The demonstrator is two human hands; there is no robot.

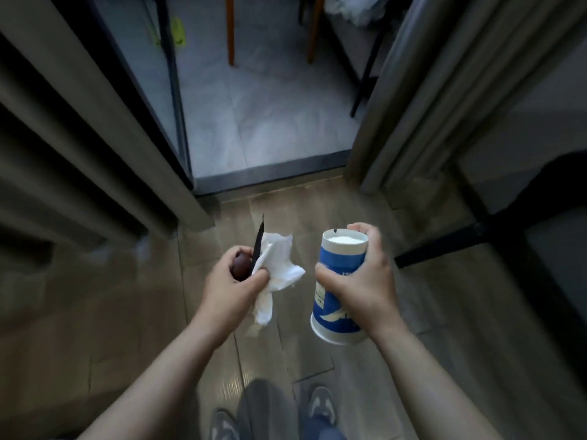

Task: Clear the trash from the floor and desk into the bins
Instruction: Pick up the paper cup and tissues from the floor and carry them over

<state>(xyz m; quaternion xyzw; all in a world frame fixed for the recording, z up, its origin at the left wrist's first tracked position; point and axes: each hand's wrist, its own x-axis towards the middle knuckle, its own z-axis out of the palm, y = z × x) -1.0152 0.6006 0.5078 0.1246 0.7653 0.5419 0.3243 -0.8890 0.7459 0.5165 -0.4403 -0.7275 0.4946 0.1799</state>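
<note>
Head view, looking down at a person standing on a wood-pattern floor (pixel 127 312) before an open doorway whose dark threshold (pixel 270 176) leads to a pale tiled floor (pixel 270 122) farther off. The right hand (pixel 359 277) grips a blue-and-white paper cup (pixel 336 268), fingers curled over its far end and thumb wrapped round the left side of its wall. The cup's long axis runs near to far, with the narrower end pointing far and the wider end pointing near, towards the person. A white surface shows inside the far rim; whether this is the recessed base or some contents cannot be told. The left hand (pixel 233 281), just left of the cup and apart from it, is closed round three items at once: a crumpled white tissue (pixel 279 265) that spills right and near from the fist, a dark rounded object (pixel 240 265) between thumb and fingers, and a thin black strip (pixel 258 239) whose long axis points far, its tip projecting past the knuckles. Grey curtains hang at left (pixel 79 122) and right (pixel 428 90) of the doorway. Two orange chair legs (pixel 231 30) stand on the far tiles. A black furniture leg (pixel 476 236) slants in from the right. The person's grey shoes (pixel 320 404) appear at the near edge.
</note>
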